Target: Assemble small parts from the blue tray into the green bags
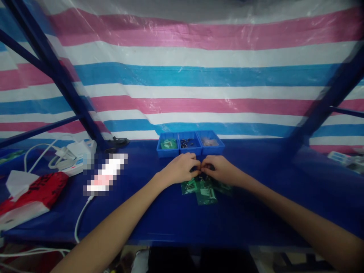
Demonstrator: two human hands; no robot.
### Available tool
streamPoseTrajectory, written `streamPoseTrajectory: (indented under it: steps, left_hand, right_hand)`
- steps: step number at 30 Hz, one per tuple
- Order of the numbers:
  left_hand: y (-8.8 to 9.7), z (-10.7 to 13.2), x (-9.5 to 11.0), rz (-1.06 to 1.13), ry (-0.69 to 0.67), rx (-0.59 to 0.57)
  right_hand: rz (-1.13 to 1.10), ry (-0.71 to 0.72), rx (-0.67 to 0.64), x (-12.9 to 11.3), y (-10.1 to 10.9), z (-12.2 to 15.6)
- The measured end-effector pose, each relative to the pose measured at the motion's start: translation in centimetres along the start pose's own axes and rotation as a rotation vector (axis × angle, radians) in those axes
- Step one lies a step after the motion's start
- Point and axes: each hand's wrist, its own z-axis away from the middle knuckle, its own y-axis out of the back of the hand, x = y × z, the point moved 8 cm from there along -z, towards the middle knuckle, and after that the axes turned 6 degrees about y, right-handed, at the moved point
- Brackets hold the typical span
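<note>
My left hand [183,167] and my right hand [217,167] meet over the blue table, fingertips nearly touching. Both are closed in a pinch; whatever sits between the fingers is too small or hidden to make out. Just below them lie several small green plastic packets [207,194] with pale, strip-like contents, partly covered by my right hand. Behind the hands stand three joined blue bins. Green packets [168,144] fill the left bin, small dark and silvery pieces [184,144] lie in the middle one, and clear pinkish bags [209,142] in the right one.
On the left are a power strip [82,161] with white cables, a blurred-out phone-like object [108,172] on a cable, and a red tissue pack [48,191]. Blue frame posts [71,94] rise at both sides before a striped sheet [199,76].
</note>
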Motion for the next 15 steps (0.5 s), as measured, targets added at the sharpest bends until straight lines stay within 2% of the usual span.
streamPoseTrajectory:
  steps: [4, 8, 15]
  left_hand:
    - [-0.3, 0.0, -0.1, 0.017, 0.006, 0.001]
    - [0.1, 0.0, 0.0, 0.001, -0.016, 0.069]
    - [1.4, 0.0, 0.2, 0.035, -0.005, 0.177]
  right_hand:
    - [-0.026, -0.014, -0.001, 0.0, 0.0, 0.0]
    - [-0.056, -0.022, 0.022, 0.3, 0.2, 0.0]
    - [-0.107, 0.007, 0.141, 0.2, 1.2, -0.1]
